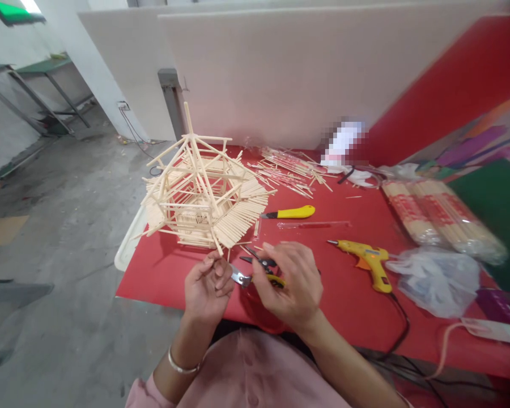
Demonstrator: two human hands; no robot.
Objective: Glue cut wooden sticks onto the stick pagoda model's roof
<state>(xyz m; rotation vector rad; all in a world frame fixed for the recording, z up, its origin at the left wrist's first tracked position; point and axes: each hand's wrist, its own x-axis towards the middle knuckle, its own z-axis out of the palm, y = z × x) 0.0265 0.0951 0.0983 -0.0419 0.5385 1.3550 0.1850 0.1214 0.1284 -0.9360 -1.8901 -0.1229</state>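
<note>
My left hand (210, 286) is closed, its fingers curled at the near edge of the table, just below a protruding stick of the wooden stick pavilion model (195, 192). A small silver nail clipper (240, 277) juts out to the right from its fingers. My right hand (291, 280) is slightly blurred, its fingers loosely curved and its thumb apart from them. Beneath that hand lie pliers with dark jaws and yellow handles (276, 281), partly covered by it. Whether the right hand touches the pliers or the clipper's end is unclear.
On the red tabletop (170, 283) lie a yellow-handled cutter knife (295, 212), a yellow glue gun (368, 258) with its cord, and loose sticks (289, 167) at the back. Wrapped stick bundles (442, 212) and a clear plastic bag (437, 280) are at right. A white board stands behind.
</note>
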